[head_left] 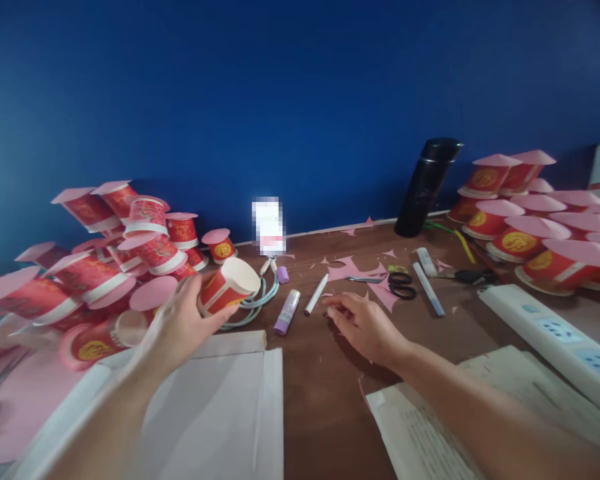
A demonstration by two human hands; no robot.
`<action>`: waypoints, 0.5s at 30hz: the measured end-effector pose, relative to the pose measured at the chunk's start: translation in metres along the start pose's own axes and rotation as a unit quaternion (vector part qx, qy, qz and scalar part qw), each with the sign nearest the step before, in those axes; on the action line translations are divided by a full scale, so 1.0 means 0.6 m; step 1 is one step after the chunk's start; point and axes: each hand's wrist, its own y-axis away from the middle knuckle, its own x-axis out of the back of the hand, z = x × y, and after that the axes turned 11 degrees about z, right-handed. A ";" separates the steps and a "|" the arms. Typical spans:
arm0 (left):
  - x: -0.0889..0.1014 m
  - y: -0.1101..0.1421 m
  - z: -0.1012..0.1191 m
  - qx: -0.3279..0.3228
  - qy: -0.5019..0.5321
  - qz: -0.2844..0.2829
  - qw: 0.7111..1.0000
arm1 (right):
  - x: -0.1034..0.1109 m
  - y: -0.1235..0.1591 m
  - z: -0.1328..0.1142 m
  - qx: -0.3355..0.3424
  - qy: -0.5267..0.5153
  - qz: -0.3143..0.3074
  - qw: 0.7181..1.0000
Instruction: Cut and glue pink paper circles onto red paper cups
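My left hand (pixel 183 320) grips a red paper cup (pixel 229 285) lying on its side, its white open mouth turned to the right, just above a white envelope (pixel 215 407). My right hand (pixel 363 323) rests palm down on the brown table (pixel 320 400), fingers loosely spread and pointing left, holding nothing. Its fingertips lie just right of a white pen (pixel 316 294) and a purple glue stick (pixel 287 311). Black-handled scissors (pixel 397 283) lie on pink paper scraps (pixel 353 270) a little beyond that hand.
Red cups with pink paper lids are heaped at the left (pixel 110 267) and stacked at the right (pixel 525 220). A black flask (pixel 427 187) stands against the blue wall. A white power strip (pixel 555 337), printed papers (pixel 430 427), a cable (pixel 253 307) and pink sheet (pixel 15 407) surround the hands.
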 end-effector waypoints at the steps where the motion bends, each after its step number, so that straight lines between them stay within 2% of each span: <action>1: -0.005 0.004 0.026 0.003 0.037 0.035 0.999 | -0.001 0.001 -0.001 0.004 -0.001 0.000 1.000; 2: -0.011 0.009 0.053 -0.002 0.076 0.047 0.996 | -0.002 0.002 -0.002 0.009 -0.001 -0.001 1.000; 5: -0.038 0.020 0.130 -0.043 0.195 0.033 0.979 | -0.003 0.003 -0.006 0.018 -0.003 0.001 1.000; 8: -0.081 0.031 0.175 -0.058 0.284 -0.002 0.957 | -0.001 0.002 -0.006 0.009 -0.004 0.020 1.000; 10: -0.114 0.040 0.181 -0.066 0.312 0.023 0.947 | 0.002 0.000 -0.003 0.008 0.000 0.025 1.000; 12: -0.145 0.047 0.174 -0.094 0.297 0.076 0.947 | 0.006 -0.003 -0.001 0.015 0.005 0.026 1.000; 14: -0.167 0.052 0.160 -0.162 0.273 0.078 0.945 | 0.009 -0.004 0.001 0.022 0.005 0.026 0.999; 15: -0.175 0.053 0.153 -0.160 0.262 0.091 0.947 | 0.010 -0.005 0.001 0.022 0.004 0.024 0.999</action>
